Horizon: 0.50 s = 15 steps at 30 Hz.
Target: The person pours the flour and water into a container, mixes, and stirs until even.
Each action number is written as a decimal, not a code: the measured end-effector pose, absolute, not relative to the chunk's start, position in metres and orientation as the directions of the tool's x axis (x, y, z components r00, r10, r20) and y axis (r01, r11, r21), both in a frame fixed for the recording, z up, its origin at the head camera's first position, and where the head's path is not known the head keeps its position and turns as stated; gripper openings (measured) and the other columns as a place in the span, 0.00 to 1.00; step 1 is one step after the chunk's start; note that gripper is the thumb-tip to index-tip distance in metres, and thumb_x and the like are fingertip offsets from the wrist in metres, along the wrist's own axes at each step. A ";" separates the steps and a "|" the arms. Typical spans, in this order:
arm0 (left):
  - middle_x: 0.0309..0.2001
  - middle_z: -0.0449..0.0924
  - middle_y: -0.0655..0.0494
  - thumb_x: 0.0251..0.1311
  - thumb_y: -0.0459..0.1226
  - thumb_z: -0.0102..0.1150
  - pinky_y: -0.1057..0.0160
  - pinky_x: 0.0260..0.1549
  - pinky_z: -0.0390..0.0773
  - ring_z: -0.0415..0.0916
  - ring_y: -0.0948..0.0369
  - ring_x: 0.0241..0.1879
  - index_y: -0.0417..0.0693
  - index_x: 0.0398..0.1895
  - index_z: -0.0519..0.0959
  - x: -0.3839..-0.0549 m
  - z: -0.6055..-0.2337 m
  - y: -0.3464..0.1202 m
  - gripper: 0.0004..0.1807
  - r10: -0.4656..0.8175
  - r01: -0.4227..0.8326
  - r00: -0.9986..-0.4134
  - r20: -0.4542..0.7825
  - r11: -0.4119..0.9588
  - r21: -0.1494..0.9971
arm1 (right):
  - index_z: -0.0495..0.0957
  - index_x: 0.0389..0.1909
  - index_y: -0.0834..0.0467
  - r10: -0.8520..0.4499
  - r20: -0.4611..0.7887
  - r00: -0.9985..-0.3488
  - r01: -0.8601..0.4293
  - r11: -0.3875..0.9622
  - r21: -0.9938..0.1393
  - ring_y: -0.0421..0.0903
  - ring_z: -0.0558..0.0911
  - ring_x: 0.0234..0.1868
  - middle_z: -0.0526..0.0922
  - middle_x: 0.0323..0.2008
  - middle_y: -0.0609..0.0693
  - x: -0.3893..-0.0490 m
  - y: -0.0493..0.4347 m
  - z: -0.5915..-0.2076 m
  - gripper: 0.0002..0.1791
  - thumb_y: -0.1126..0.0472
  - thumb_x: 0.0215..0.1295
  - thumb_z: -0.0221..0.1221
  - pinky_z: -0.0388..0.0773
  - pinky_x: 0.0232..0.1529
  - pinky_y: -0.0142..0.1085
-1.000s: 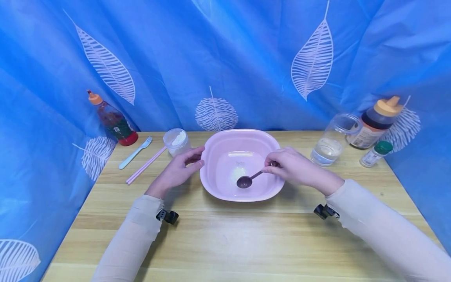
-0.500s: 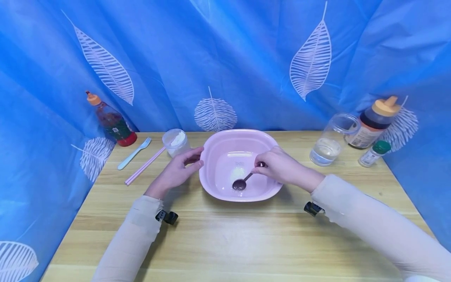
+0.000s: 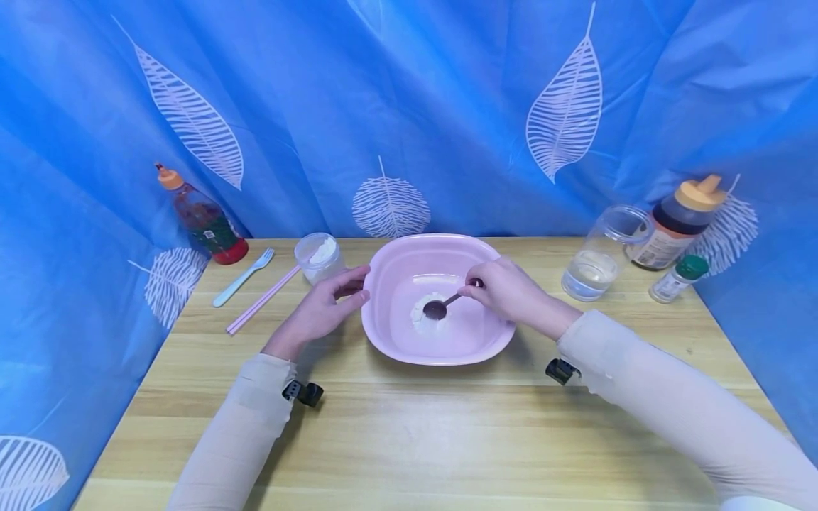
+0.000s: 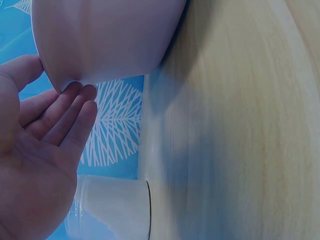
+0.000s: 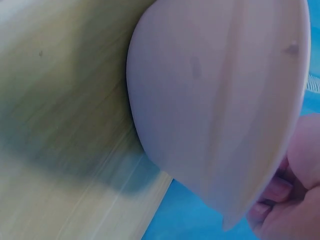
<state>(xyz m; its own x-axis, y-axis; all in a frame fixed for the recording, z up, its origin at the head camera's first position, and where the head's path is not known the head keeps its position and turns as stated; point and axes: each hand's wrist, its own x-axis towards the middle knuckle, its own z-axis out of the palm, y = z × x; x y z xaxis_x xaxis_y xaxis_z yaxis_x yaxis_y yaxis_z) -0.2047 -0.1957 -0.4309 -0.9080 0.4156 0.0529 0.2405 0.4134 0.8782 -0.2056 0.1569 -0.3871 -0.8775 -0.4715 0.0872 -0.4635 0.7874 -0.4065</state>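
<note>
In the head view a pink basin (image 3: pixel 396 341) stands mid-table, with a patch of white powder (image 3: pixel 418 319) on its floor. My right hand (image 3: pixel 508 287) pinches the handle of a dark brown measuring spoon (image 3: pixel 435 310) over the basin. The spoon's bowl is at the powder; whether it touches the floor I cannot tell. My left hand (image 3: pixel 326 309) touches the basin's left rim with its thumb and fingertips, fingers nearly straight in the left wrist view. Behind it stands a clear tub (image 3: pixel 319 259) of white powder. In the right wrist view the basin's wall (image 5: pixel 200 100) hides the spoon.
Pink chopsticks (image 3: pixel 262 301), a pale blue fork (image 3: pixel 244 278) and a red sauce bottle (image 3: pixel 207 223) are at the left. To the right stand a clear cup (image 3: pixel 588 273) with liquid, a dark sauce bottle (image 3: pixel 677 220) and a green-capped shaker (image 3: pixel 679 278). A blue curtain (image 3: pixel 460 142) hangs behind.
My right hand has moved left and the spoon with it, first toward the basin's near side, then back up to the middle. The powder patch has grown. My left hand stays put.
</note>
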 end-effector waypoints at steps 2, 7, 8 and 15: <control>0.69 0.79 0.38 0.79 0.38 0.60 0.40 0.77 0.71 0.77 0.41 0.70 0.39 0.80 0.68 -0.205 -0.431 -0.195 0.31 0.417 0.242 -0.907 0.054 0.412 0.878 | 0.90 0.35 0.59 -0.459 0.093 -0.884 -0.455 0.796 -0.398 0.46 0.79 0.29 0.89 0.27 0.48 -0.208 0.159 -0.387 0.09 0.57 0.72 0.71 0.77 0.42 0.42; 0.69 0.79 0.39 0.79 0.39 0.60 0.40 0.77 0.72 0.77 0.41 0.70 0.39 0.80 0.69 -0.205 -0.431 -0.195 0.31 0.418 0.243 -0.907 0.054 0.413 0.878 | 0.90 0.34 0.58 -0.448 0.103 -0.888 -0.452 0.814 -0.365 0.48 0.79 0.29 0.88 0.25 0.48 -0.212 0.167 -0.384 0.09 0.57 0.72 0.71 0.76 0.44 0.45; 0.69 0.79 0.39 0.79 0.39 0.60 0.40 0.77 0.72 0.77 0.41 0.70 0.39 0.80 0.69 -0.205 -0.431 -0.195 0.31 0.418 0.242 -0.907 0.053 0.414 0.878 | 0.90 0.34 0.58 -0.449 0.102 -0.888 -0.453 0.816 -0.359 0.48 0.79 0.28 0.88 0.25 0.48 -0.213 0.168 -0.383 0.09 0.57 0.72 0.71 0.76 0.44 0.45; 0.68 0.80 0.38 0.79 0.38 0.60 0.39 0.77 0.72 0.78 0.40 0.70 0.38 0.80 0.69 -0.205 -0.431 -0.196 0.31 0.421 0.249 -0.905 0.059 0.412 0.877 | 0.90 0.35 0.58 -0.489 0.062 -0.870 -0.479 0.808 -0.342 0.46 0.80 0.29 0.91 0.29 0.49 -0.209 0.179 -0.374 0.08 0.58 0.74 0.69 0.73 0.50 0.49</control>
